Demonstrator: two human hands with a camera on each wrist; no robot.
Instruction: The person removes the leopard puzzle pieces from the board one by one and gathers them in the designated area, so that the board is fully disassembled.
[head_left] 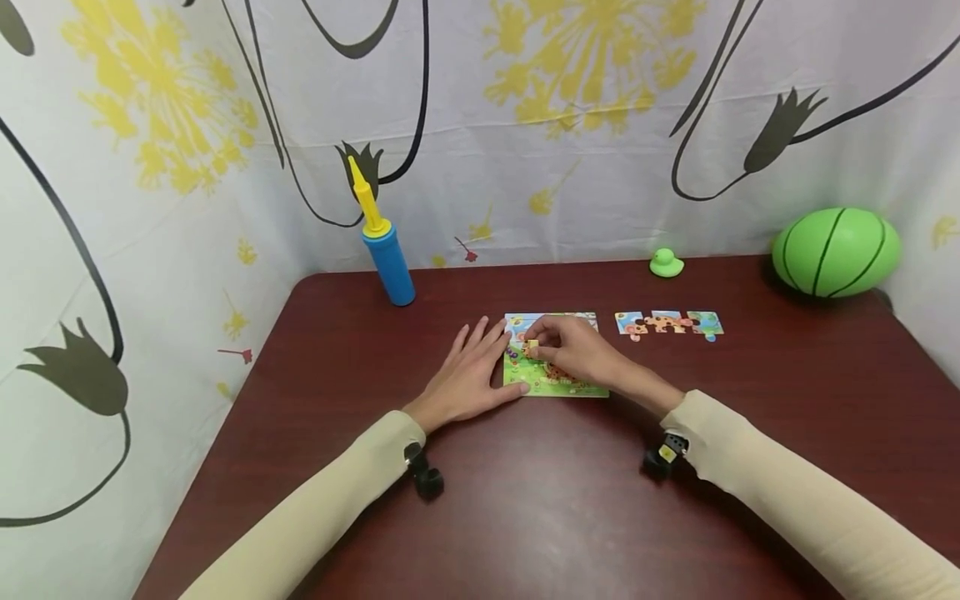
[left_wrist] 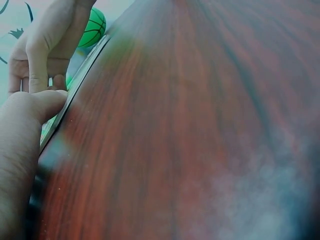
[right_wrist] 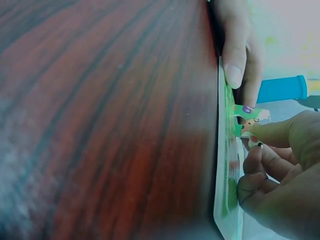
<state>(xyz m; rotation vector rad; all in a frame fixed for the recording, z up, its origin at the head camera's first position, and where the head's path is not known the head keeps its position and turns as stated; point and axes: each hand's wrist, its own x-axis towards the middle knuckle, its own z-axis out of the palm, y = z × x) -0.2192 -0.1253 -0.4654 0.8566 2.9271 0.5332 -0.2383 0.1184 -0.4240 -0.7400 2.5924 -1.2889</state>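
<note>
A colourful jigsaw puzzle point(head_left: 570, 389) with a green lower part lies flat on the dark red table point(head_left: 555, 483). My left hand point(head_left: 474, 375) is spread along its left side, with the thumb on the lower edge and the fingertips by the upper left. Over the puzzle's middle, my right hand point(head_left: 581, 348) pinches a small puzzle piece point(right_wrist: 248, 127) between thumb and fingers. That piece is tilted up from the board in the right wrist view and shows green, purple and orange print. The right hand hides part of the picture beneath it.
Right of the puzzle lie loose pieces point(head_left: 667, 322) in a row. A green rubber duck point(head_left: 665, 263) and a green ball point(head_left: 836, 252) stand at the back right. A blue hand pump point(head_left: 390, 265) with a yellow top stands back left, before a patterned curtain point(head_left: 465, 100).
</note>
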